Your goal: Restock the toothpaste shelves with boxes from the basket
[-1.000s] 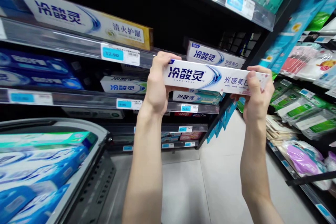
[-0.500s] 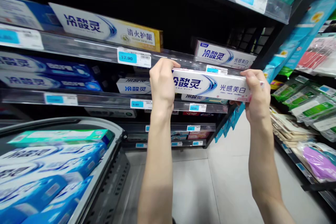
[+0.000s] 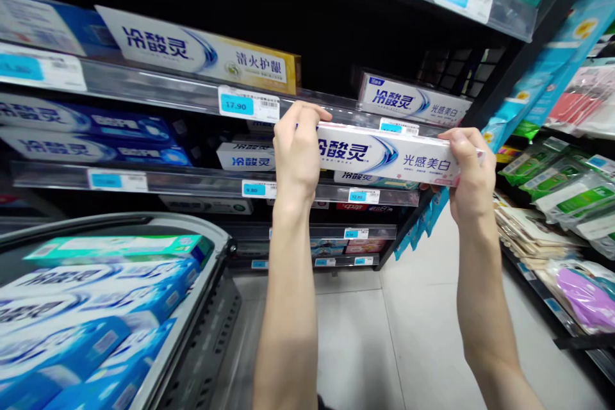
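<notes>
A white toothpaste box (image 3: 384, 155) with blue lettering and a pink corner is held level in front of the shelves. My left hand (image 3: 298, 147) grips its left end, fingers closed over the top edge. At the other end my right hand (image 3: 469, 170) pinches the box, thumb on the front face. A similar white toothpaste box (image 3: 413, 101) lies on the shelf just behind and above it. On that same shelf, farther left, rests a white and gold toothpaste box (image 3: 202, 54).
A grey basket (image 3: 204, 307) at lower left holds several blue-and-white toothpaste boxes (image 3: 91, 307) and a green box (image 3: 129, 247). Price tags line the shelf edge (image 3: 158, 91). To the right, another rack carries packaged goods (image 3: 571, 186). Pale floor tiles (image 3: 353, 333) lie below.
The view has shifted slightly, so the shelves and basket appear a little farther right. Both hands keep the same hold on the toothpaste box.
</notes>
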`<state>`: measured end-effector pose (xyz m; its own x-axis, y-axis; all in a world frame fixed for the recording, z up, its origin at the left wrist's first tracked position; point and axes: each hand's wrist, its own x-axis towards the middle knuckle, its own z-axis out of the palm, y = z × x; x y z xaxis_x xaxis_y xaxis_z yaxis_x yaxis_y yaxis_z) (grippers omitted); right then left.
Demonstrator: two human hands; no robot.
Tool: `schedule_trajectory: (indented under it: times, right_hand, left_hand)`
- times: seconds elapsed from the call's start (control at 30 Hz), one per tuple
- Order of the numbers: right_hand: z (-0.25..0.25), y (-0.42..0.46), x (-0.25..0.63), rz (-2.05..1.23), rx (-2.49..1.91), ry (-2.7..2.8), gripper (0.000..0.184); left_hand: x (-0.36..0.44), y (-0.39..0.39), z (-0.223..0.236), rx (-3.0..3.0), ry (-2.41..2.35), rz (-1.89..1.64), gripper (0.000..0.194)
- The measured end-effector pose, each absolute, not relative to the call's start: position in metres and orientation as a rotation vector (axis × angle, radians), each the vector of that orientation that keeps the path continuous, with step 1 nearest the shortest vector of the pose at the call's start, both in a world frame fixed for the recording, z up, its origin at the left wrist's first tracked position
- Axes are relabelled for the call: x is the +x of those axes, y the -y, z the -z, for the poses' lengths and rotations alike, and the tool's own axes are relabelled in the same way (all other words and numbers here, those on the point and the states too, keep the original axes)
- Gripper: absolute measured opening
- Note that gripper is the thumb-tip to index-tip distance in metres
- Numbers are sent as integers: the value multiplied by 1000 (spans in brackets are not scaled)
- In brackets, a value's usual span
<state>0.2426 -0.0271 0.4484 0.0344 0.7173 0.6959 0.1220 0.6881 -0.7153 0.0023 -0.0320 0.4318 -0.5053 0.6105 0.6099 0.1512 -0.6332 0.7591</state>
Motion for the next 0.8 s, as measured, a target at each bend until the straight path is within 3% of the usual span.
schedule_trajectory:
  times: [0.63, 0.8]
  right_hand:
    - [-442, 20, 249, -456, -714, 1534, 39]
    - [-443, 22, 249, -592, -721, 1507, 40]
  left_hand:
    - [5, 31, -432, 1353, -1181, -2155, 31]
    - [4, 29, -431, 1353, -1189, -2140, 30]
